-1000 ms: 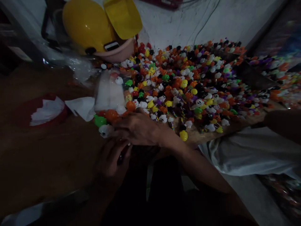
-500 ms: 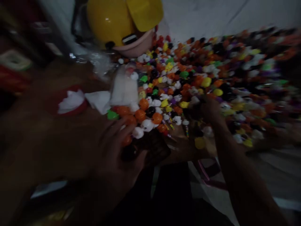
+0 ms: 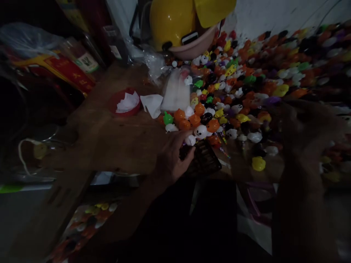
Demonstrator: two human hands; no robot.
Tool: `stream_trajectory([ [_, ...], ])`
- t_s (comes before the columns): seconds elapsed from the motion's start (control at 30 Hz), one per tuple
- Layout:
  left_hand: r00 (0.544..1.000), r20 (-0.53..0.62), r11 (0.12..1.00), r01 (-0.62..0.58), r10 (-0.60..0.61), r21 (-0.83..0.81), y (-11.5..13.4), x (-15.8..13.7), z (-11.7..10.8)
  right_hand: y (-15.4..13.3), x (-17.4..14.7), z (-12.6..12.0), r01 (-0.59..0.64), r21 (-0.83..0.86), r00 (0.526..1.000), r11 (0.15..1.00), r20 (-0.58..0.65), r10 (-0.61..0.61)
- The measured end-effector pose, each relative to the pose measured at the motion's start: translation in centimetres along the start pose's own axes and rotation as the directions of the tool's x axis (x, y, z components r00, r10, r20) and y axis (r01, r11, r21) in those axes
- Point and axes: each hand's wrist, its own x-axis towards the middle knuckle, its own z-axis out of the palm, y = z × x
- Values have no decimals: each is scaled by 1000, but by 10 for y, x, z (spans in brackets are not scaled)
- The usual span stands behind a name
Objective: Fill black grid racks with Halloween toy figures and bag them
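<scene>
My left hand (image 3: 174, 155) curves its thumb and fingers round the near edge of a cluster of small toy figures, a white one (image 3: 190, 140) and a dark one among them. Orange pumpkin-like figures (image 3: 195, 120) and a white one with a black face (image 3: 201, 132) lie just beyond the fingertips. Beside that thumb is a dark slotted tray (image 3: 205, 159), partly covered. My right hand (image 3: 307, 124) is over the large pile of mixed toy figures (image 3: 252, 78); motion smears its fingers, so what it holds is hidden.
A white stack in clear plastic (image 3: 177, 91) stands behind the cluster. Left of it are a white paper piece (image 3: 152, 105) and a red bowl of paper slips (image 3: 126, 103). A pink basin (image 3: 194, 47) bears a yellow helmet-like object (image 3: 172, 23). One yellow figure (image 3: 258, 163) lies near the table's front edge.
The view has swung left, so the table appears further right. My left hand has drawn its thumb and fingers closer together. My right hand has moved right over the pile.
</scene>
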Motion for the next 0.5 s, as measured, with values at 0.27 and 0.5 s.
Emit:
stream_trajectory([
  [0.27, 996, -62, 998, -64, 65, 18, 1, 11, -16, -84, -19, -27, -115, 606, 885, 787, 423, -196],
  [0.5, 999, 46, 984, 18, -26, 179, 2, 26, -5, -113, 1, -24, 137, 626, 716, 767, 473, -514],
])
